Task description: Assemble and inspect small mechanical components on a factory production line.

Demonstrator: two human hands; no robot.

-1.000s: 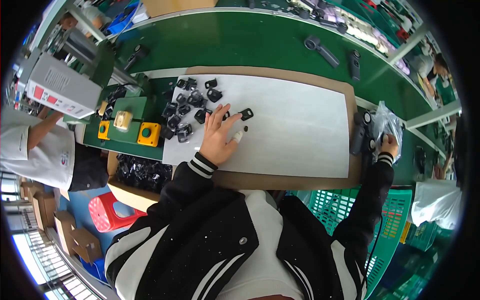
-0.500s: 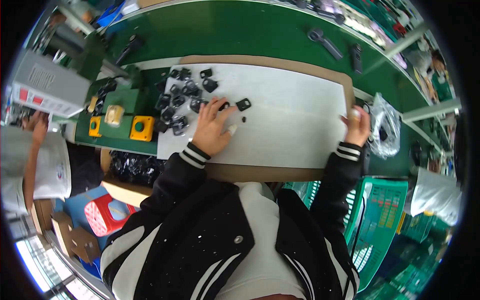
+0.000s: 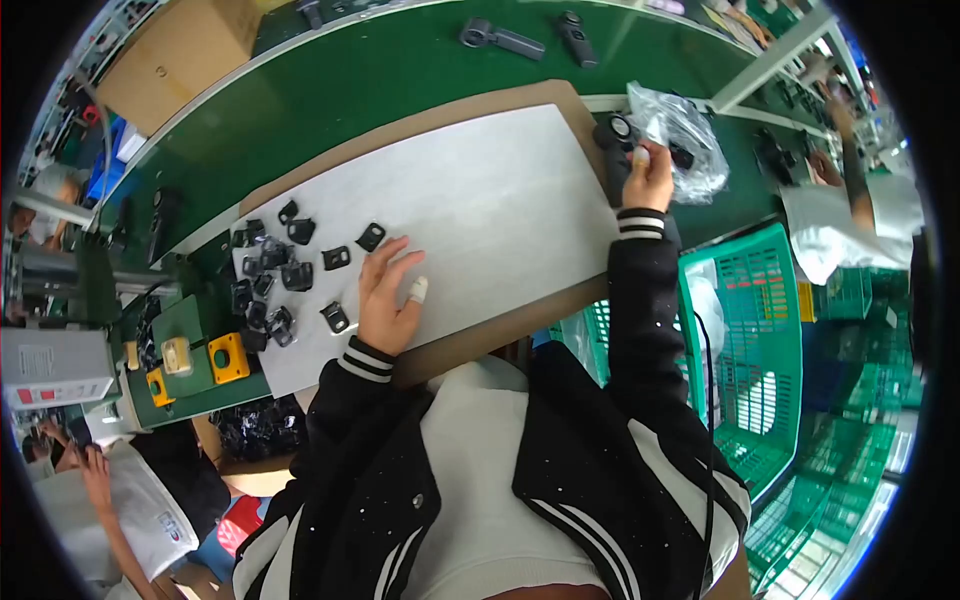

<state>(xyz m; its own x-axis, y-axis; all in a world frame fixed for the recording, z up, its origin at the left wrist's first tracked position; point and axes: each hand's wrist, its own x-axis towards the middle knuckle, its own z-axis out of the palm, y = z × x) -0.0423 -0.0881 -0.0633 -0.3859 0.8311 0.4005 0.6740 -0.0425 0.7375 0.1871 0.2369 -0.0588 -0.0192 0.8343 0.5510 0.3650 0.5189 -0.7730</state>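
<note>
My left hand (image 3: 388, 300) hovers over the white sheet (image 3: 480, 200) with its fingers apart, holding nothing. Close to its fingertips lies a small black frame-shaped plastic part (image 3: 371, 237). A second black part (image 3: 336, 258) is just left of that, and a third one (image 3: 334, 318) sits nearer to me. My right hand (image 3: 650, 180) is past the sheet's right edge, thumb and fingers pinched together. What they grip is hidden. Beside it are a dark grey device with a round end (image 3: 614, 150) and a clear plastic bag (image 3: 690, 145) with dark contents.
Many black parts (image 3: 265, 280) crowd the sheet's left end. Left of them is a green fixture with a yellow button box (image 3: 229, 357). Two grey handheld devices (image 3: 505, 40) lie at the back. A green basket (image 3: 745, 350) stands at my right. Co-workers work on both sides.
My view has swung to the right. My right hand has moved from the sheet's edge to beside the bag and is pinched. My left hand has come away from the black parts it partly covered.
</note>
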